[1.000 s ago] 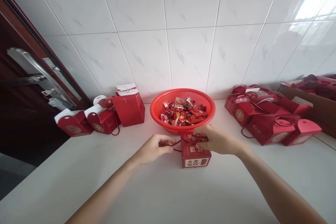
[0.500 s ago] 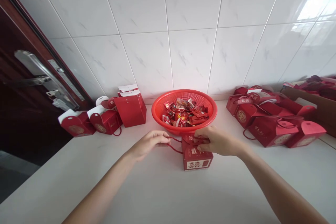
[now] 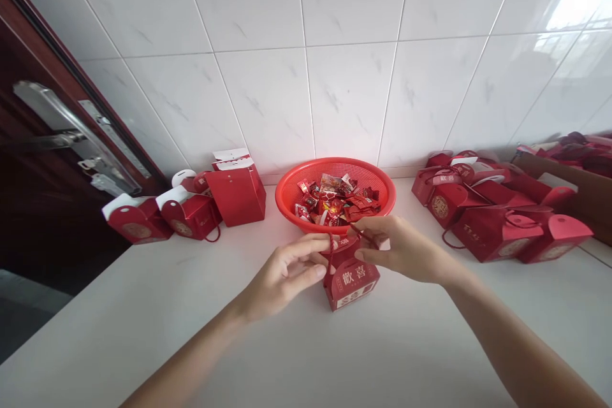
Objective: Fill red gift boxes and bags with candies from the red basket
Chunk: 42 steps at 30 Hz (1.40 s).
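A small red gift box (image 3: 351, 277) with pale Chinese lettering stands slightly tilted on the counter, just in front of the candy basket. My right hand (image 3: 404, 252) pinches the box at its top right, with a stretch of red cord handle (image 3: 364, 236) at the fingertips. My left hand (image 3: 291, 274) is at the box's left side, thumb and fingers apart. Its fingertips are by the other cord loop, where contact is hard to judge. A red plastic basket (image 3: 282, 194) behind the box holds wrapped candies (image 3: 329, 204).
Several red boxes (image 3: 186, 217) with raised flaps and a taller red box (image 3: 236, 197) stand at left. More red boxes (image 3: 492, 229) cluster at right beside a cardboard carton (image 3: 588, 204). White tiles back the counter (image 3: 268, 357); a dark door (image 3: 57, 159) stands left.
My left hand has let the stretched cord go slack and moved right, up to the box. The box has turned and tilted slightly. The cord at my right hand now sticks up.
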Available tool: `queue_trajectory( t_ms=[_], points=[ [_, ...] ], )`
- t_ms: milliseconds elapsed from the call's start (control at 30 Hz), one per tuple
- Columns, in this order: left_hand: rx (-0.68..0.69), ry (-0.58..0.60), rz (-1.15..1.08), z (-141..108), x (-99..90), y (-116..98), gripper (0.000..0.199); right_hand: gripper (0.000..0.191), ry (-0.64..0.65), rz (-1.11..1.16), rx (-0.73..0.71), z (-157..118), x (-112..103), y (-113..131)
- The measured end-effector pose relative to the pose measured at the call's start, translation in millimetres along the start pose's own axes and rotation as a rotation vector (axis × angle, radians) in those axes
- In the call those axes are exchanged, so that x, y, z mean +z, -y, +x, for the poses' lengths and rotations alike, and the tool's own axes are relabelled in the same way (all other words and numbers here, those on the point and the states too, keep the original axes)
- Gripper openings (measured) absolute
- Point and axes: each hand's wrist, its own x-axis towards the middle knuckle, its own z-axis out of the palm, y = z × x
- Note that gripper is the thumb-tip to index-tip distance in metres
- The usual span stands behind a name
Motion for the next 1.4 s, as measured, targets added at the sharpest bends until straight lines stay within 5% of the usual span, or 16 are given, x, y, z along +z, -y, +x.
queue_trajectory(
  t_ms=[233, 567, 833, 1067, 1400],
  points=[
    [0.110, -0.068, 0.093, -3, 8.2, 6, 0.036, 0.023, 0.052, 0.196, -0.037, -5, 1, 13],
    [0.255, -0.209, 0.328, -2, 21.8, 13, 0.034, 0.020, -0.078, 0.264, 0.013, -3, 25, 16],
    [0.386, -0.291, 0.536, 0, 27.1, 20, 0.031, 0.018, -0.202, 0.024, 0.000, 0, 43, 6],
    [0.311, -0.434, 0.610, 1, 30.6, 28, 0.032, 0.017, -0.179, 0.108, 0.000, 1, 41, 7],
    [0.188, -0.313, 0.599, 4, 26.8, 37, 0.019, 0.007, 0.019, 0.620, 0.105, 4, 31, 5]
  ],
)
